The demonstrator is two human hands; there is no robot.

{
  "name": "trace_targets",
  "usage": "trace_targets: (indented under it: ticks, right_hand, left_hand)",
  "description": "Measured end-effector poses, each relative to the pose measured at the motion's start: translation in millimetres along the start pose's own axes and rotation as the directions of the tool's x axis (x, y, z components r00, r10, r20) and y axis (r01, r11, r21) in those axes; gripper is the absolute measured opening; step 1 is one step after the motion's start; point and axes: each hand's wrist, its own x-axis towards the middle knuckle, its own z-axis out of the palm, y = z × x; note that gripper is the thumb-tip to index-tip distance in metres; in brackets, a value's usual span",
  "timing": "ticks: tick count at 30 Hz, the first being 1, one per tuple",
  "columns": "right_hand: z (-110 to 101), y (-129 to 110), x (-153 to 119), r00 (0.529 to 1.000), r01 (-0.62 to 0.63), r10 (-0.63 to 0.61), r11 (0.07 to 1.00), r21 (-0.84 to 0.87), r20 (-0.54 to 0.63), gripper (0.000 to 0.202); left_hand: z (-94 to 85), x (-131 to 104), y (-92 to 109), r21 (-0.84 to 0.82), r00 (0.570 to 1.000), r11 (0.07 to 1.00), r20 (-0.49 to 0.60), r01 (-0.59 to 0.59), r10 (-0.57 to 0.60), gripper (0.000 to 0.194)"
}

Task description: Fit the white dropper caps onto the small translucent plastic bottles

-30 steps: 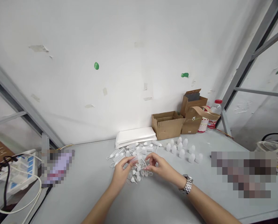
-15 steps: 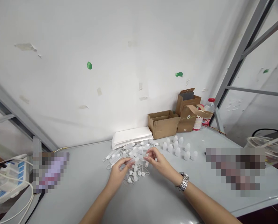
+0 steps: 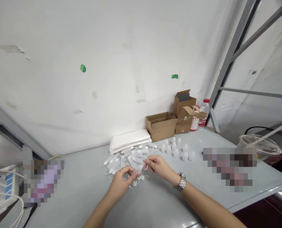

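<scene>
Holding a translucent plastic bottle [image 3: 137, 170] in my left hand [image 3: 122, 180], my right hand [image 3: 158, 165] pinched narrow beside its far end, grip unclear to me, bottle above white caps [image 3: 142, 178] on the grey table [image 3: 79, 186].

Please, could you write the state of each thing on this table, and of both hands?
Left hand: holding a clear bottle
Right hand: fingertips together near that bottle's tip; grip unclear
Clear bottle: tilted, off the table
Loose bottles: lying in a heap
Cardboard box: open-topped
Red-capped bottle: upright, capped
White packets: stacked flat
Watch: worn on right wrist
</scene>
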Motion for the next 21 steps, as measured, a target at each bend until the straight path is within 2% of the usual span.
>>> trace_targets:
  ticks: [4,10,12,16,18,21]
  right_hand:
    - [3,6,5,0.995,0.002,-0.001,1.0,0.003,-0.1,0.044]
    - [13,10,6,0.977,-0.014,0.0,0.998,-0.063,-0.211,0.043]
    - [7,12,8,0.963,-0.023,-0.003,0.996,-0.092,-0.271,0.043]
    - [-17,17,13,0.9,-0.037,-0.036,0.986,-0.16,-0.434,0.046]
    - [-23,20,15,0.9,-0.026,-0.061,0.981,-0.195,-0.431,0.048]
    - [-16,22,15,0.937,0.033,-0.115,0.969,-0.245,-0.331,0.049]
  left_hand:
    - [1.1,-1,0,0.005,0.999,1.0,0.043,0.003,-0.004,0.03]
    - [0.9,0,2,-0.011,0.998,1.0,0.049,0.028,-0.027,0.032]
    - [0.6,-1,1,-0.007,0.998,1.0,0.051,0.025,-0.024,0.031]
    - [-0.1,-3,-2,0.003,1.0,1.0,0.025,0.011,-0.011,0.03]
    - [0.0,-2,-4,-0.018,1.0,1.0,-0.013,0.016,-0.017,0.03]
    - [0.5,2,-6,-0.062,0.994,0.997,-0.098,0.048,-0.053,0.029]
